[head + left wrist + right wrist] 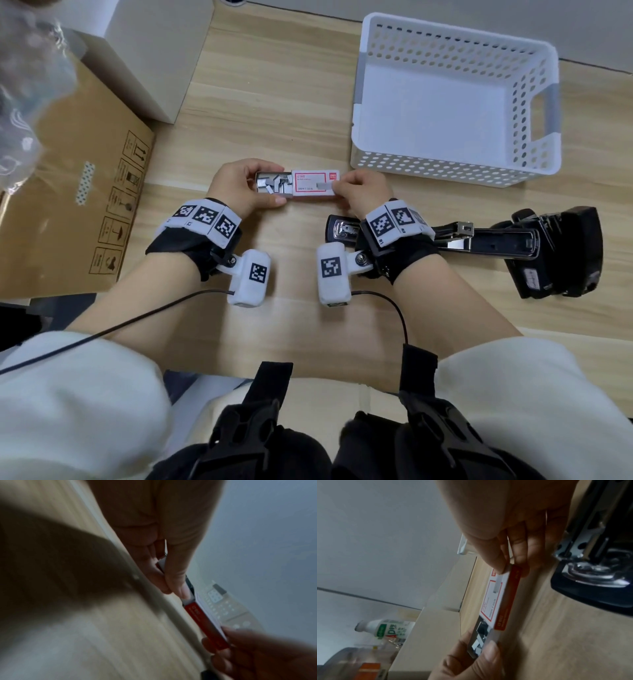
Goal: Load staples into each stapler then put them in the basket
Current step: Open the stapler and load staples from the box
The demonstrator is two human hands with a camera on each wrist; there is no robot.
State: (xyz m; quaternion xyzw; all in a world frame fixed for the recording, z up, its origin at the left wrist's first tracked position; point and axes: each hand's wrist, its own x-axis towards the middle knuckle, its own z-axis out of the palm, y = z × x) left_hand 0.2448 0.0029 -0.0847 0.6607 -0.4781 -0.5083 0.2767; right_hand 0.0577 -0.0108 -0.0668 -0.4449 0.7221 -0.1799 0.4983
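A small white and red staple box (313,183) is held over the table by both hands. My left hand (236,185) grips its slid-out tray (272,183), which holds loose staple strips. My right hand (363,195) pinches the sleeve's right end, thumb holding a grey staple strip (324,185) flat on top. The right wrist view shows the strip (497,585) on the box (489,601) under the right hand (513,534). An opened black stapler (479,240) lies behind my right wrist, other black staplers (561,253) beside it. The white basket (455,164) is empty.
A brown cardboard box (68,178) and a white box (154,51) stand at the left. Crumpled clear plastic fills the top-left corner. A small bottle (385,628) lies beyond the white box. Camera cables trail from both wrists.
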